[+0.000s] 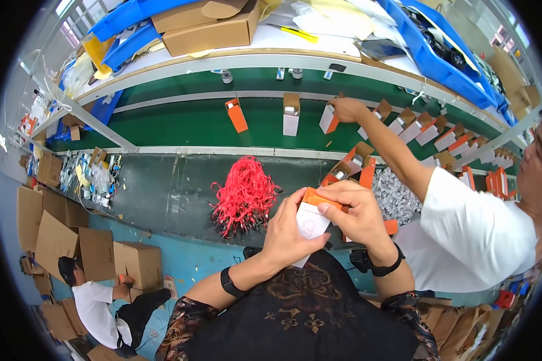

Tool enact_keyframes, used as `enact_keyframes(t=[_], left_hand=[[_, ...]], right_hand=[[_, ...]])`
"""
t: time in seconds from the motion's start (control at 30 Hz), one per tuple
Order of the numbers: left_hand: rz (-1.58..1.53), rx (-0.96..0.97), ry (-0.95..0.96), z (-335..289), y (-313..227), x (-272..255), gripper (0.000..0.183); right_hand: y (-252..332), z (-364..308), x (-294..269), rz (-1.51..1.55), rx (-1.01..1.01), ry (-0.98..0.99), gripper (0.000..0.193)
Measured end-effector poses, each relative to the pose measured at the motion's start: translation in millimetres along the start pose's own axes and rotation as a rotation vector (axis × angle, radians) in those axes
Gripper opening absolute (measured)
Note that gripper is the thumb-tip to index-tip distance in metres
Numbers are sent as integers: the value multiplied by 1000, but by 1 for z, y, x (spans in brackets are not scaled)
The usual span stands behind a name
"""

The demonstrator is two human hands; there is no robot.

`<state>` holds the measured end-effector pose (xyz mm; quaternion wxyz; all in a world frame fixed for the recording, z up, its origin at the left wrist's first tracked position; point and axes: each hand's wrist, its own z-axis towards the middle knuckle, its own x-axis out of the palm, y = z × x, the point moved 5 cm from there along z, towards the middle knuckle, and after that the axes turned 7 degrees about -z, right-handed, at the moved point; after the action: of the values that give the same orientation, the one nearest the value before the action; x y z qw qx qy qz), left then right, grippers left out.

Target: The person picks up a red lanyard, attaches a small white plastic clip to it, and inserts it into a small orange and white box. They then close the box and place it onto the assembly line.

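In front of my chest I hold a small white box with an orange top. My left hand wraps round its side, thumb across the lower front. The fingers and thumb of my right hand pinch the orange flap at its upper edge. Just ahead and to the left, a heap of red cords with dark ends lies on the dark workbench. Beyond my right hand stand several open orange-and-white boxes, partly hidden by it, beside a pile of clear-wrapped small parts.
A co-worker's arm reaches across from the right to a box on the green conveyor belt, which carries several more boxes. A shelf edge spans above. Another person crouches by a cardboard carton at lower left.
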<state>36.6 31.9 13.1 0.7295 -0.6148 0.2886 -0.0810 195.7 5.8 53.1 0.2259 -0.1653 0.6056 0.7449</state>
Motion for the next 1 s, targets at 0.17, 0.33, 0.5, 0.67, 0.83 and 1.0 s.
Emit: enact_keyframes(t=[0.17, 0.33, 0.5, 0.67, 0.83, 1.0], left_hand=[[-22, 16, -18, -4, 0, -1, 99], [24, 91, -57, -6, -2, -3, 98], [20, 128, -111, -8, 4, -8, 98], [-55, 85, -132, -13, 31, -17, 105], [-160, 55, -18, -21, 48, -31, 118], [-899, -308, 406, -36, 110, -17, 96]], right_hand=[[3, 1, 5, 82, 36, 0, 25], [15, 0, 16, -86, -47, -120, 21], [7, -2, 36, -83, -75, -180, 20], [12, 4, 58, -168, -157, -125, 24], [4, 16, 72, -19, -126, 43, 27], [-5, 32, 71, 101, -7, -81, 27]])
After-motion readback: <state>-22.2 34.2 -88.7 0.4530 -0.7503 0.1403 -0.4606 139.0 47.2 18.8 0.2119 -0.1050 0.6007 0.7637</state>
